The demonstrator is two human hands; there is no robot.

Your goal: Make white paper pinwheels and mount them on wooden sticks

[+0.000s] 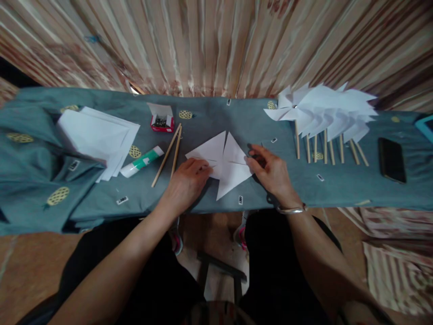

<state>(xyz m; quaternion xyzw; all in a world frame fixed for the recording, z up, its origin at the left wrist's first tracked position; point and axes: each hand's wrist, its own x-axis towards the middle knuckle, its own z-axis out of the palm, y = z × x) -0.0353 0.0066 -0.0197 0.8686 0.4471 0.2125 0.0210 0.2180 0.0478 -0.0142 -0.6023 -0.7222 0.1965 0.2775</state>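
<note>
A square sheet of white paper [233, 169], slit in from its corners, lies in front of me with its flaps slightly spread. My left hand [191, 180] is closed at the sheet's left side, its thumb and curled fingers on a flap. At the right corner is my right hand [270, 171], thumb tip touching the paper's edge and fingers loosely bent and apart. Two wooden sticks [167, 155] lie beside my left hand, crossing near their upper ends. Behind them stands an open small red box [162, 124] holding small dark metal pieces, perhaps pins.
A green-and-white glue stick [142, 161] and a stack of white paper [94, 140] lie at left. Several finished paper pinwheels [324, 110] on sticks overlap at right, near a black phone [391, 160]. A blue-edged object [424, 126] sits far right. Pleated curtain [216, 45] hangs behind the cloth-covered table.
</note>
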